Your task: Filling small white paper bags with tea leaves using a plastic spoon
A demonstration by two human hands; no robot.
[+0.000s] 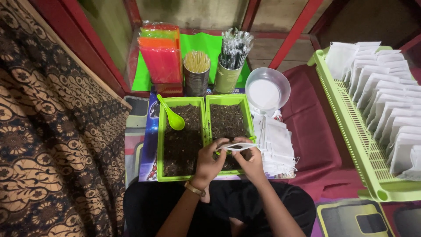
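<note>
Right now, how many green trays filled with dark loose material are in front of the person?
2. The left tray holds a green spoon; the right tray lies beside it, touching, partly covered by both hands, left hand and right hand.

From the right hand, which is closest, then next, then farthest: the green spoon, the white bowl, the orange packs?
From the right hand:
1. Green spoon, up-left in the left tray.
2. White bowl, straight behind the trays.
3. Orange packs, far back left.

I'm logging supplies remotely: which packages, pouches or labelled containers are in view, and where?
Small white pouch: held by left hand and right hand.
White pouch pile: right of green trays.
Filled white pouches: rows in green basket, right.
Orange-green plastic packs: back left.
Two cans: behind trays.
</note>
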